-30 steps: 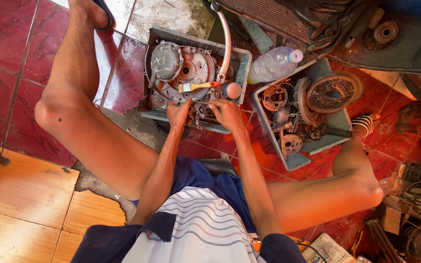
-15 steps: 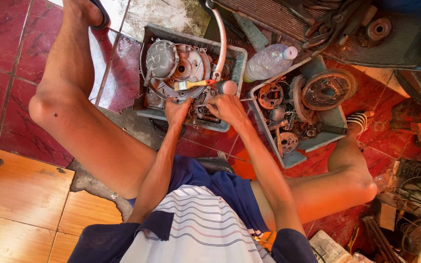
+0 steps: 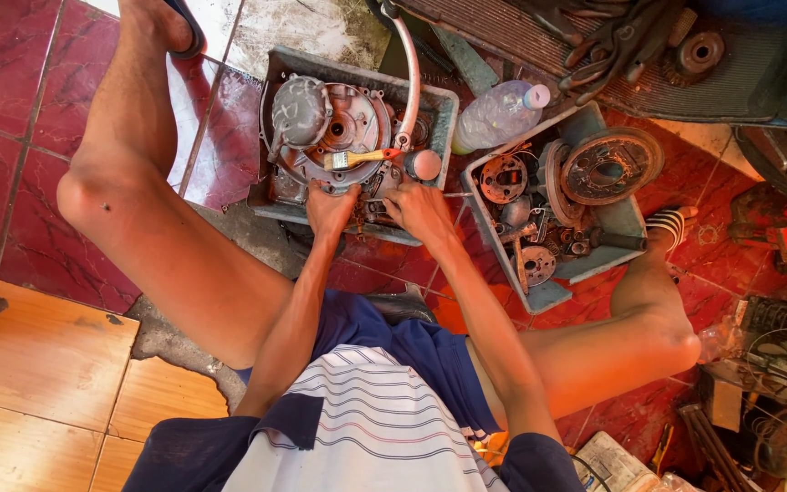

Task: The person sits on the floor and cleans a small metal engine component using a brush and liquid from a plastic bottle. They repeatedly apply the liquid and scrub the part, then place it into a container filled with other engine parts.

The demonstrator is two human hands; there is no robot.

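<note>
Head view: person seated on red tiled floor, legs spread, both hands down at the near edge of a grey tray.
Left hand: on the near side of the engine casing, fingers curled down onto the metal; whether they pinch anything, cannot tell.
Right hand: just beside the left one, fingers bent down onto the same casing edge; grip itself hidden, cannot tell.
Engine casing: round, greasy, sits in the grey tray between the knees, directly ahead of both hands.
Paintbrush: yellow handle, lies across the casing top, just beyond the fingertips, not held.
Curved pipe: arcs from above down to the casing's right side.
Second tray: to the right, tilted, full of round metal parts and discs.
Plastic bottle: clear, lying between the two trays at the far end.
Right foot: striped sandal touching the second tray's corner.
</note>
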